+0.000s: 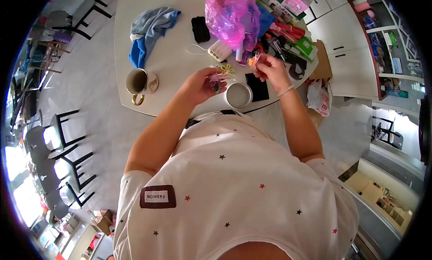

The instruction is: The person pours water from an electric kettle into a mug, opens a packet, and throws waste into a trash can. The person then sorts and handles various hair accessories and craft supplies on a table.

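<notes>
My left hand (203, 85) is closed round several small colourful pieces (216, 80), pink and green among them, over the table's near part. To its right my right hand (271, 71) pinches a small orange and pink item (254, 62). A yellow-green flower-shaped piece (227, 69) shows just beyond my left fingers. Between and below the hands stands a round white-rimmed container (238, 96), its inside greyish. A flat black rectangular object (257, 87) lies beside the container, below my right hand.
A mug (137, 82) with a gold handle stands at the left, below a grey-blue cloth (155, 28). Beyond the hands lie a black case (200, 29), a white device (219, 50), a pink plastic bag (227, 17) and a cluttered pile with a green box (307, 48).
</notes>
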`<state>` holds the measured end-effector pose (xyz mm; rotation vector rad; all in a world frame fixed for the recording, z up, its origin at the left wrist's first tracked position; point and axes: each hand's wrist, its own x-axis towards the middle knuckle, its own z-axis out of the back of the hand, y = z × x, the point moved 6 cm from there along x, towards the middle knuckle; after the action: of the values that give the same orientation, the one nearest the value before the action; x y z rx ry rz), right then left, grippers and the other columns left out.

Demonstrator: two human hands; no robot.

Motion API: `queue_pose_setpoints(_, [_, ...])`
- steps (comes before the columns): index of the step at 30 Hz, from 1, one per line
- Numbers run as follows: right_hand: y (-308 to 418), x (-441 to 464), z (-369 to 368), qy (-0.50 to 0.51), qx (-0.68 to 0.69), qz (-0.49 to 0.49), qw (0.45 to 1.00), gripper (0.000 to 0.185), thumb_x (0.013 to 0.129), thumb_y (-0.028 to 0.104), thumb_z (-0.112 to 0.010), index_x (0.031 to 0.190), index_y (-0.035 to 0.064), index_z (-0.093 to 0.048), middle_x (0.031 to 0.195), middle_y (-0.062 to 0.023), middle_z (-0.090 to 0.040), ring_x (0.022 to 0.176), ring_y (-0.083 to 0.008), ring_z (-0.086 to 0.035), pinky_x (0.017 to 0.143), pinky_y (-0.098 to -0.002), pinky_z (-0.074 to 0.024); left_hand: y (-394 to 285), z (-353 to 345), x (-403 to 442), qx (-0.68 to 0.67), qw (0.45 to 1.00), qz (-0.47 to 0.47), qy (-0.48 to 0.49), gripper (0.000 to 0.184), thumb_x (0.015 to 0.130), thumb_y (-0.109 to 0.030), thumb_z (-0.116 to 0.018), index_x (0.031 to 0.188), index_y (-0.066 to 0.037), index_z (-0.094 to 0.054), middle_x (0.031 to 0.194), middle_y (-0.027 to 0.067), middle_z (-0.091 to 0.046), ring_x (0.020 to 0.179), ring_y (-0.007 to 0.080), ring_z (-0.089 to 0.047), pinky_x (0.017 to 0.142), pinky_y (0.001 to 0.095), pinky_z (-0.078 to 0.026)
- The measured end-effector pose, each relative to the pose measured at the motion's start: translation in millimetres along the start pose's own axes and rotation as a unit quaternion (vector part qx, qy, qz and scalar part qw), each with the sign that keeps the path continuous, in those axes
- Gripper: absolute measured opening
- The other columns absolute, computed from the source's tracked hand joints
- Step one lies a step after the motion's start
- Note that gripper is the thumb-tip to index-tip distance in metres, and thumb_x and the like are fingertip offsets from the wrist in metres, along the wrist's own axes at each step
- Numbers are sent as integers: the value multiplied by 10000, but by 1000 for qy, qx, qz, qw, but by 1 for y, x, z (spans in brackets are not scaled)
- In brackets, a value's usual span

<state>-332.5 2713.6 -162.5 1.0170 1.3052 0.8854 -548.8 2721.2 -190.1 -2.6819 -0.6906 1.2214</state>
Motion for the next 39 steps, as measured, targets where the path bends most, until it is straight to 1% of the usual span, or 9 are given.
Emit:
queue_pose_setpoints(7, [38,-28,-90,59,-143,236,959,202,836,148,-607,969,-3,-628,875,-72,-655,667,-101,-601,604,-227,-484,6,-4,29,-60,967,75,234,238,894,-242,-420,917,-40,-545,846,92,-587,803,233,-583,814,459,-494])
queue_pose_setpoints(8, [36,-24,-87,49,-127,207,969,204,844,156,-598,981,7,-629,892,-68,-654,639,-96,-589,572,-222,-478,1,-27,-2,-21,999,30,38,251,902,-246,-394,917,-50,-549,846,96,-588,819,231,-579,792,439,-503])
queue_pose_setpoints(14, [52,-13,-27,-61,13,60,996,191,857,177,-587,1011,72,-628,848,-27,-662,532,-38,-523,440,-179,-423,-3,-10,2,-34,997,22,62,192,873,-229,-466,918,-63,-551,864,103,-576,787,233,-567,622,321,-490])
queue_pose_setpoints(17, [78,-8,6,-150,-652,64,740,281,821,361,-555,971,133,-621,780,-138,-645,684,-296,-630,558,-417,-496,-3,5,5,-77,995,27,50,168,853,-213,-514,918,-63,-553,858,103,-573,777,232,-564,568,292,-452])
queue_pose_setpoints(19, [68,-6,17,-165,-707,61,686,210,807,329,-582,875,134,-615,743,-111,-639,707,-294,-628,572,-416,-495,-6,18,7,-88,996,11,27,160,837,-202,-545,918,-65,-554,854,101,-572,772,227,-561,546,282,-431])
queue_pose_setpoints(24, [62,-37,-58,-20,-541,395,742,134,641,128,-679,755,100,-612,701,-39,-598,761,-249,-560,719,-401,-430,-22,35,-17,56,992,-71,-86,109,796,-142,-590,860,-71,-538,804,83,-564,730,202,-561,543,281,-426])
queue_pose_setpoints(30, [-9,-44,-168,371,-530,426,633,218,697,181,-608,913,161,-620,873,-55,-587,883,-238,-545,756,-390,-430,-25,67,-40,131,978,-157,-34,205,735,-12,-589,912,-75,-506,789,28,-559,687,150,-556,593,295,-470])
queue_pose_setpoints(36, [-44,-32,-203,391,-628,419,527,125,774,254,-580,791,133,-605,835,-83,-570,884,-215,-574,754,-368,-454,-20,49,-93,81,978,-186,-46,466,756,0,-549,1212,-49,-468,838,69,-539,662,164,-527,515,306,-451])
queue_pose_setpoints(39, [-18,-17,-194,345,-516,353,700,158,788,265,-598,778,107,-599,812,-81,-577,777,-213,-599,687,-354,-476,-14,51,-117,19,973,-220,-60,463,762,10,-531,1217,-42,-462,877,75,-555,690,177,-550,538,320,-475])
